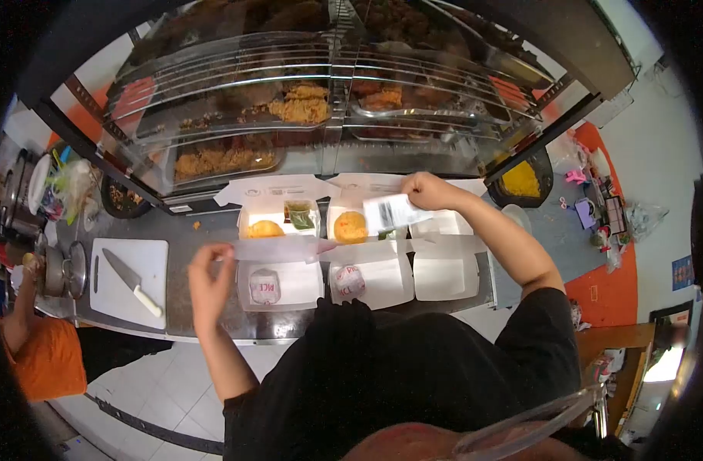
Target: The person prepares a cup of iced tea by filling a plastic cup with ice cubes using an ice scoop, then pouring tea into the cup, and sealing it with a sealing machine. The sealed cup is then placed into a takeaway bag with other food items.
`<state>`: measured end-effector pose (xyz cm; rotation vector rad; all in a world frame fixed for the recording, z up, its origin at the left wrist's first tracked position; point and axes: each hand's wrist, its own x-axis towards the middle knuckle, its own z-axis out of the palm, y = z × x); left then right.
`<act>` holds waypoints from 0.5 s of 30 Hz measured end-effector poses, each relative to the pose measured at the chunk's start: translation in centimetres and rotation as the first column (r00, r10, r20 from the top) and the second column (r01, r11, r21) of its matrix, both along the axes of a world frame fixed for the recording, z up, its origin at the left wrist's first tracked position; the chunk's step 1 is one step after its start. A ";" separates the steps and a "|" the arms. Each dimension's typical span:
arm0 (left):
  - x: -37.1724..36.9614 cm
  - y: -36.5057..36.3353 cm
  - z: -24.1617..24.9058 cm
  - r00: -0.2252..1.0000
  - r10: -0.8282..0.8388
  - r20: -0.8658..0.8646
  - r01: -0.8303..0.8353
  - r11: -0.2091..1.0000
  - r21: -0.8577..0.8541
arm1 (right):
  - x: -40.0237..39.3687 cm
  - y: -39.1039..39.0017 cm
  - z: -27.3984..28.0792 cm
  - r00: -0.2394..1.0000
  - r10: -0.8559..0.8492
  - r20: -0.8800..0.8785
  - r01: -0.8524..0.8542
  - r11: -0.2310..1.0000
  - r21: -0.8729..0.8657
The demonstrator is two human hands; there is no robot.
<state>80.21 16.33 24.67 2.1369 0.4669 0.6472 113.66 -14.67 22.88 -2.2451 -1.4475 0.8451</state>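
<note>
My right hand (430,191) is closed on a white printed packet (392,213) with a dark barcode-like patch. It hangs over the middle back food-box compartment, beside a round golden fried piece (350,227) and partly covering a green sauce packet. My left hand (211,280) is at the left end of the front boxes, thumb and fingers apart, fingertips right at the white flap (274,248). Paper-wrapped rice (264,286) lies in the front left compartment; a second wrapped bundle (348,282) lies in the front middle one. Another fried piece (264,229) and a green packet (299,215) sit in the back left compartment.
A glass display cabinet (332,146) with fried food stands behind the boxes. On the left, a knife (132,282) lies on a white cutting board (105,303). A black tub (520,184) holds yellow food. At far left stands a person in an orange top (48,361).
</note>
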 end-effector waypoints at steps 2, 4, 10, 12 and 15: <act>0.9 3.4 -1.7 0.996 0.047 -0.075 -0.053 0.995 -0.080 | -1.3 0.4 0.9 0.994 -0.050 -0.099 0.037 0.991 -0.130; 1.9 6.9 -4.6 0.985 0.089 -0.149 -0.111 0.982 -0.150 | -1.7 0.5 0.2 0.976 -0.110 -0.187 0.060 0.965 -0.256; 5.0 11.5 -12.0 0.832 -0.234 -0.504 -0.049 0.872 -0.486 | -3.8 1.7 -2.6 0.956 0.211 -0.204 -0.282 0.853 -0.439; 5.3 11.0 -11.5 0.781 -0.404 -0.477 0.018 0.777 -0.629 | -4.7 2.5 -2.1 0.935 0.224 -0.274 -0.332 0.826 -0.456; 5.1 10.1 -9.7 0.722 -0.494 -0.485 0.096 0.766 -0.636 | -6.0 2.9 -2.4 0.912 0.314 -0.263 -0.403 0.806 -0.433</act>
